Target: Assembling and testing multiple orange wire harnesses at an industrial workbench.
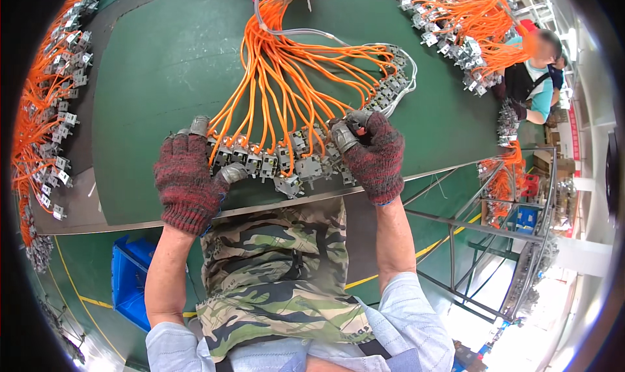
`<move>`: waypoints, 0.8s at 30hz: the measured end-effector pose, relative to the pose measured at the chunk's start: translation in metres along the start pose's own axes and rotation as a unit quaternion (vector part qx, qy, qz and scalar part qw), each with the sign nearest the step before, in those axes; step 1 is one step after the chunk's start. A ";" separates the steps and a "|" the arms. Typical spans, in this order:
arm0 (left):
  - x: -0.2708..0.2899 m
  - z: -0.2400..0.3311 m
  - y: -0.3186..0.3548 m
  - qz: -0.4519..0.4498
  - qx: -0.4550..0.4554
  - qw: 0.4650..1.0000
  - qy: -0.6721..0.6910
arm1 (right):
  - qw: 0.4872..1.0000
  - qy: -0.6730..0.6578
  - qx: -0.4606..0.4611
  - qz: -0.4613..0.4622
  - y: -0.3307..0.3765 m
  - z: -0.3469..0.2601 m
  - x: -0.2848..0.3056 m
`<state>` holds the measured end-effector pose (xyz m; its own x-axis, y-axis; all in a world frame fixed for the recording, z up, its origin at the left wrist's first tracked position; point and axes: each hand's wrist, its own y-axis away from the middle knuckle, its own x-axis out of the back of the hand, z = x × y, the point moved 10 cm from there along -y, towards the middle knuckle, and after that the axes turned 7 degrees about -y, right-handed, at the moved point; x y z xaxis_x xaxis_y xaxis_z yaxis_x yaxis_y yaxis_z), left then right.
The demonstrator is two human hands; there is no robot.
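- Left hand [187, 180]: gloved fingers [231, 172] curled shut on the row of grey connectors [273, 163].
- Right hand [372, 154]: fingers pinched on the row's other end.
- Row: at the green counter [156, 72] near edge, orange wires [286, 79] fanning upward.
- Risk: connectors may slide off the edge; crossed wires could snag and tangle.
- Periphery: further bundles [469, 20]; another person [537, 79].

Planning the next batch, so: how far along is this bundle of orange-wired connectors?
Done: finished-looking bundles lie at the table's left edge. In hand: left hand and right hand grip the row of grey connectors on orange wires. What is left cannot be told.
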<state>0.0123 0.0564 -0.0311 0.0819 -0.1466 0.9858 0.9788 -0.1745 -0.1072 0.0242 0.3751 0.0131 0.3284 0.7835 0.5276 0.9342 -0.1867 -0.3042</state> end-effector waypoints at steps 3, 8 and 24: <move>-0.001 -0.001 0.000 0.001 -0.002 1.000 -0.004 | 0.999 0.013 0.032 -0.024 -0.002 -0.009 -0.005; -0.003 -0.003 0.000 -0.012 0.005 1.000 -0.002 | 0.997 0.037 0.042 -0.050 -0.005 -0.017 -0.009; 0.006 0.004 0.000 0.000 -0.009 1.000 -0.008 | 0.999 0.015 0.033 -0.028 -0.002 -0.021 -0.002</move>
<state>0.0135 0.0594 -0.0247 0.0854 -0.1317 0.9876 0.9752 -0.1922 -0.1099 0.0245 0.3619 0.0292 0.2802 0.7731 0.5690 0.9406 -0.1028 -0.3235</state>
